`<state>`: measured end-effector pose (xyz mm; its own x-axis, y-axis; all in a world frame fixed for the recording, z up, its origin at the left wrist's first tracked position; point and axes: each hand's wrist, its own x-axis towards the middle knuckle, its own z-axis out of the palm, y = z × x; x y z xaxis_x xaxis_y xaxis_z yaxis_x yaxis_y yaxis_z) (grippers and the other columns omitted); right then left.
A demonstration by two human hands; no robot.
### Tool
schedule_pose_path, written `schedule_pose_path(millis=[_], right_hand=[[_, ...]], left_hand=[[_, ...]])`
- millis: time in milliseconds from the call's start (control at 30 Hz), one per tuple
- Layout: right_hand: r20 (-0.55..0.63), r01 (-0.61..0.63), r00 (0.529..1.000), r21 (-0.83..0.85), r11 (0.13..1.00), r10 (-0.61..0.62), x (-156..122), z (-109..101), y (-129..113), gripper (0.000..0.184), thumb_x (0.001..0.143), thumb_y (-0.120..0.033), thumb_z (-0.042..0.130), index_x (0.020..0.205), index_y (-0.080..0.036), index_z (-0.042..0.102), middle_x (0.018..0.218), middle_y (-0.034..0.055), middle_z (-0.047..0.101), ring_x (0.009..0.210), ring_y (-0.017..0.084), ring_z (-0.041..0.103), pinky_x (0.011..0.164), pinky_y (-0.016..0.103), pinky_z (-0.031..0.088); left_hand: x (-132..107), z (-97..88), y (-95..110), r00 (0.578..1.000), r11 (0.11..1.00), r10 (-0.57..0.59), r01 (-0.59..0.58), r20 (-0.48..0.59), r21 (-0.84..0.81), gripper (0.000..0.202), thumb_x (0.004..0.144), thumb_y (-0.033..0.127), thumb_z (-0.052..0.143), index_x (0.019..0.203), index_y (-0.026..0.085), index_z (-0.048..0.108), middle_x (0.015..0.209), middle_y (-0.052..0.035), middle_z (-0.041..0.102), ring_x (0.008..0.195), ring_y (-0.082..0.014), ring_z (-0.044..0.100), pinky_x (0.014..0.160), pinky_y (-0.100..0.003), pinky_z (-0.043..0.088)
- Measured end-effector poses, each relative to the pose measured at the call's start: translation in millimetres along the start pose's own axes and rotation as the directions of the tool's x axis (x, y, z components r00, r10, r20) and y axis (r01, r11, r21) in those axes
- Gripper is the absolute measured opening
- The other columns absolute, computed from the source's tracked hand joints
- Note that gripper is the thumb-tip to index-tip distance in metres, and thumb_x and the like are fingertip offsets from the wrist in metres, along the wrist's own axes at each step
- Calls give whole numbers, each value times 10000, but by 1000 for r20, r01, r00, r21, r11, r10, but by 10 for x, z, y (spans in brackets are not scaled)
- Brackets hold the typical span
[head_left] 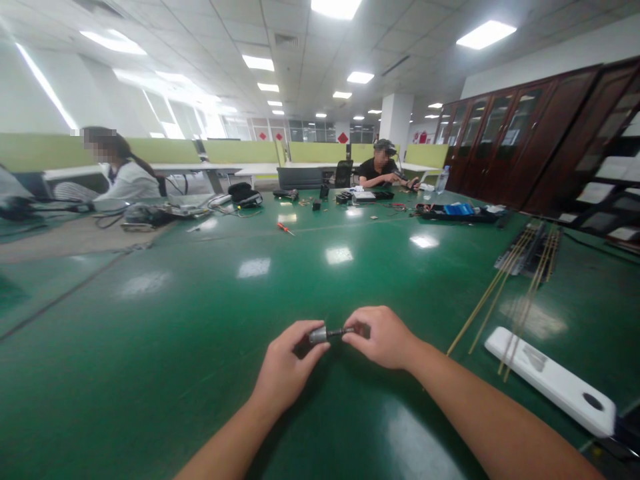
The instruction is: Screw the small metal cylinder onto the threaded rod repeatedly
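Cylinder (pixel 317 335), smooth grey metal, pinched in half-curled left hand (pixel 286 363); slim dark shaft (pixel 339 332) at cylinder's right end, pinched in tighter right hand (pixel 385 337); below cylinder, glossy green bench (pixel 215 313); right of cylinder, rounded white bar (pixel 560 385).

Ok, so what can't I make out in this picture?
In the head view:
Metal cylinder: sides hidden by the left hand.
Thin shaft: tip at the right hand, small and blurred.
White bar: dark end cut off by right edge.
Far parts: too small.
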<state>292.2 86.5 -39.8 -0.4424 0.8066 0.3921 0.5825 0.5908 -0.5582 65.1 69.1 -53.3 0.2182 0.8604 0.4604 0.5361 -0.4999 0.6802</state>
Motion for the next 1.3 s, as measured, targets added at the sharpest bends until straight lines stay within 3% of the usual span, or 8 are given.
schedule_pose_path(millis=[1300], right_hand=[[-4, -16, 1000, 7, 1000, 16, 6, -27, -11, 94, 834, -271, 680, 878, -193, 708, 772, 11, 689, 688, 138, 610, 672, 260, 441]], left_hand=[[6, -8, 11, 1000, 1000, -8, 8, -11, 12, 252, 831, 310, 685, 1071, 236, 702, 1022, -44, 723, 907, -207, 677, 842, -346, 568]])
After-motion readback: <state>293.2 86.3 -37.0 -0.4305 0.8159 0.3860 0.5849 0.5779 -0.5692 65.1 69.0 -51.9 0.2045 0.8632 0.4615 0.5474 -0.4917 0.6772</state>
